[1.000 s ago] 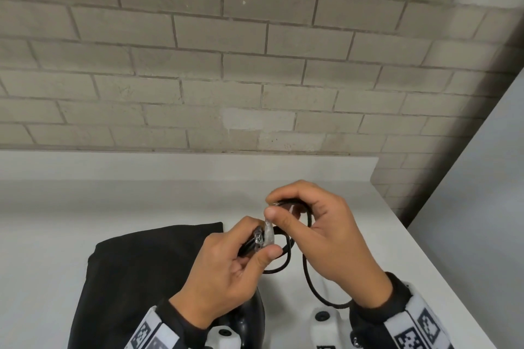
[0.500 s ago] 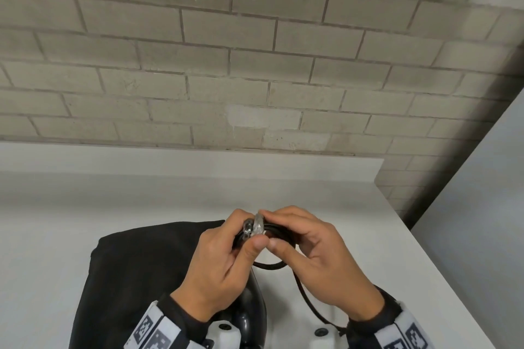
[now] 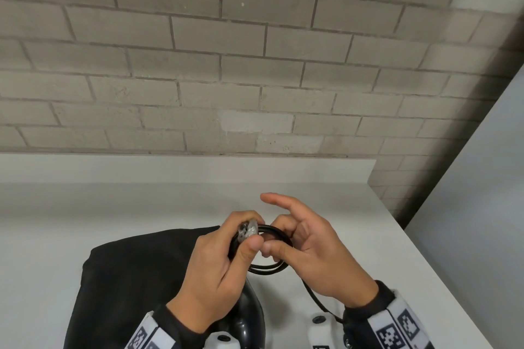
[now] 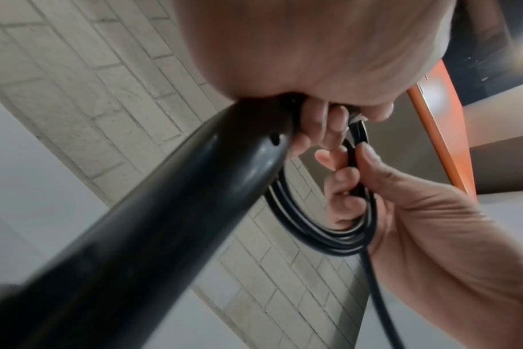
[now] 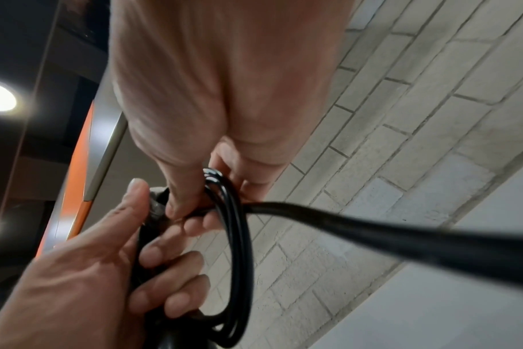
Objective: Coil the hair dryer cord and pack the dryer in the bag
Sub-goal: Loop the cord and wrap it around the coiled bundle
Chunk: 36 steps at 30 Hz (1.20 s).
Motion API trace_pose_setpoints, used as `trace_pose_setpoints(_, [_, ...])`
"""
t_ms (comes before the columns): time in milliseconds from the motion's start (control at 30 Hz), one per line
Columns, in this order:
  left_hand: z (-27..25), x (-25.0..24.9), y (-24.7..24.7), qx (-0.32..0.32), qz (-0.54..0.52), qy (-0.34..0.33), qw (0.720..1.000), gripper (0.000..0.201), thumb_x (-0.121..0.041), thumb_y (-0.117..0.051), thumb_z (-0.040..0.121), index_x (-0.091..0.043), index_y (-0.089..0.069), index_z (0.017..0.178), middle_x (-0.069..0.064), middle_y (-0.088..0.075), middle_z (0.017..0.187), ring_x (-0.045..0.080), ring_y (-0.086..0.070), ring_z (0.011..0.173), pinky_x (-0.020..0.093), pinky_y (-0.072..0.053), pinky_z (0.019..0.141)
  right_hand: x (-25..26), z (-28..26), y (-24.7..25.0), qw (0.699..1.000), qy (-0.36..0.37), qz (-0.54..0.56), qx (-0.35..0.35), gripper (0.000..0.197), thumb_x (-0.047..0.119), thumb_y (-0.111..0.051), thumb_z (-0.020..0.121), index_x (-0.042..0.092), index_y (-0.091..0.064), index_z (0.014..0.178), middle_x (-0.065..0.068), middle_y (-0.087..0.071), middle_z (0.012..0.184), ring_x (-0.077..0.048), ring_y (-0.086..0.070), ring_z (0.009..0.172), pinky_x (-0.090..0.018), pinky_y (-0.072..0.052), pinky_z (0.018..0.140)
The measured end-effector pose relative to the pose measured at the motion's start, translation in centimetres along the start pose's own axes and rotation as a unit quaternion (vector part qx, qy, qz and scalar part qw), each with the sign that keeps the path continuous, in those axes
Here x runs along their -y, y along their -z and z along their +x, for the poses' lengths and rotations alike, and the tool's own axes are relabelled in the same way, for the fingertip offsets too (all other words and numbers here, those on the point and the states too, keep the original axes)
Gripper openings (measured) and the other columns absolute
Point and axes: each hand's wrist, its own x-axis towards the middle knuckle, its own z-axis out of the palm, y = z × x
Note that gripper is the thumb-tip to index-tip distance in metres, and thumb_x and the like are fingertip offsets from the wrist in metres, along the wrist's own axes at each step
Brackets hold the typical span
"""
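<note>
Above the black bag point(image 3: 136, 278), left hand point(image 3: 215, 272) gripping coiled cord point(image 3: 272, 266), right hand point(image 3: 317, 252) pinching a loop, forefinger extended.

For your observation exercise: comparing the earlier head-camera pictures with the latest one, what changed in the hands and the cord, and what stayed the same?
The right hand has opened its upper fingers, forefinger now pointing away, while lower fingers still hold the cord. The slack loop has been drawn into a tighter coil. The left hand still pinches the plug; the bag and dryer stay put.
</note>
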Motion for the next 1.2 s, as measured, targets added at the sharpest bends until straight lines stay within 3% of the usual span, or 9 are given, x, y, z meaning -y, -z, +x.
trace_pose_setpoints(233, [0.0, 0.3, -0.4, -0.024, 0.004, 0.014, 1.000, 0.028, -0.056, -0.042, 0.099, -0.032, -0.055, 0.102, -0.016, -0.056, 0.068, 0.008, -0.050, 0.053, 0.022, -0.042, 0.050, -0.9, -0.8, -2.0, 0.991, 0.064, -0.043, -0.110, 0.040, 0.014, -0.073, 0.085, 0.026, -0.055, 0.118, 0.001, -0.071, 0.094, -0.017, -0.067, 0.090, -0.031, -0.053, 0.085])
trace_pose_setpoints(300, [-0.1, 0.5, -0.4, -0.037, 0.008, 0.022, 0.999, 0.029, -0.057, -0.043, 0.098, -0.032, -0.056, 0.103, -0.009, -0.058, 0.071, 0.013, -0.053, 0.055, 0.030, -0.046, 0.050, -1.9, -1.3, -3.2, 0.960, 0.124, -0.138, -0.211, 0.039, 0.023, -0.078, 0.079, 0.024, -0.054, 0.111, 0.006, -0.063, 0.107, -0.015, -0.062, 0.101, -0.022, -0.049, 0.087])
trace_pose_setpoints(367, [-0.1, 0.7, -0.3, -0.046, 0.013, 0.033, 0.998, 0.031, -0.058, -0.044, 0.096, -0.032, -0.057, 0.106, -0.004, -0.060, 0.074, 0.017, -0.055, 0.057, 0.034, -0.047, 0.053, -3.1, -1.9, -4.3, 0.902, 0.200, -0.244, -0.295, 0.031, 0.027, -0.077, 0.078, 0.022, -0.057, 0.101, -0.001, -0.055, 0.099, -0.010, -0.057, 0.093, -0.016, -0.046, 0.079])
trace_pose_setpoints(467, [-0.1, 0.7, -0.3, -0.045, 0.008, 0.038, 0.998, 0.032, -0.058, -0.044, 0.096, -0.032, -0.058, 0.109, -0.006, -0.060, 0.074, 0.015, -0.057, 0.058, 0.024, -0.048, 0.054, -4.7, -2.3, -5.7, 0.854, 0.239, -0.348, -0.305, 0.017, 0.025, -0.064, 0.092, 0.015, -0.062, 0.105, -0.005, -0.055, 0.085, -0.017, -0.057, 0.074, -0.028, -0.049, 0.064])
trace_pose_setpoints(667, [-0.2, 0.7, -0.6, -0.034, 0.009, 0.028, 0.999, 0.032, -0.056, -0.045, 0.096, -0.031, -0.057, 0.112, -0.007, -0.062, 0.079, 0.014, -0.060, 0.061, 0.022, -0.049, 0.055, -3.9, -1.8, -6.0, 0.886, 0.085, -0.384, -0.247, 0.034, 0.039, -0.040, 0.100, 0.018, -0.066, 0.111, 0.006, -0.049, 0.090, -0.009, -0.051, 0.075, -0.025, -0.049, 0.060])
trace_pose_setpoints(833, [0.0, 1.1, -0.2, -0.062, 0.020, 0.043, 0.997, 0.035, -0.061, -0.046, 0.094, -0.032, -0.059, 0.110, -0.006, -0.063, 0.081, 0.017, -0.059, 0.064, 0.028, -0.048, 0.059, -1.7, -1.5, -4.6, 0.956, -0.025, -0.235, -0.173, 0.018, 0.029, -0.051, 0.098, 0.026, -0.069, 0.093, 0.012, -0.049, 0.086, -0.006, -0.055, 0.082, -0.008, -0.040, 0.071])
trace_pose_setpoints(967, [0.1, 1.6, 0.1, -0.070, 0.023, 0.040, 0.996, 0.035, -0.059, -0.046, 0.095, -0.030, -0.059, 0.108, -0.009, -0.063, 0.082, 0.017, -0.060, 0.065, 0.028, -0.049, 0.059, -0.4, -1.4, -3.3, 0.983, -0.094, -0.129, -0.097, 0.023, 0.030, -0.051, 0.098, 0.033, -0.064, 0.079, 0.011, -0.058, 0.086, -0.002, -0.055, 0.079, -0.017, -0.045, 0.077])
trace_pose_setpoints(1067, [0.1, 1.7, 0.0, -0.069, 0.029, 0.034, 0.997, 0.034, -0.058, -0.045, 0.096, -0.029, -0.058, 0.107, -0.009, -0.062, 0.080, 0.016, -0.060, 0.063, 0.027, -0.048, 0.058, 0.7, -1.4, -2.5, 0.989, -0.145, -0.013, -0.033, 0.028, 0.028, -0.046, 0.102, 0.021, -0.061, 0.079, 0.003, -0.069, 0.080, -0.021, -0.060, 0.084, -0.032, -0.048, 0.090])
trace_pose_setpoints(1200, [0.2, 1.5, -0.3, -0.068, 0.029, 0.023, 0.997, 0.031, -0.057, -0.044, 0.096, -0.030, -0.057, 0.106, -0.010, -0.060, 0.078, 0.012, -0.057, 0.061, 0.017, -0.045, 0.057, 2.0, -1.3, -1.8, 0.973, -0.196, 0.123, 0.008, 0.029, 0.027, -0.045, 0.101, 0.014, -0.059, 0.080, -0.005, -0.062, 0.060, -0.021, -0.064, 0.071, -0.022, -0.049, 0.080])
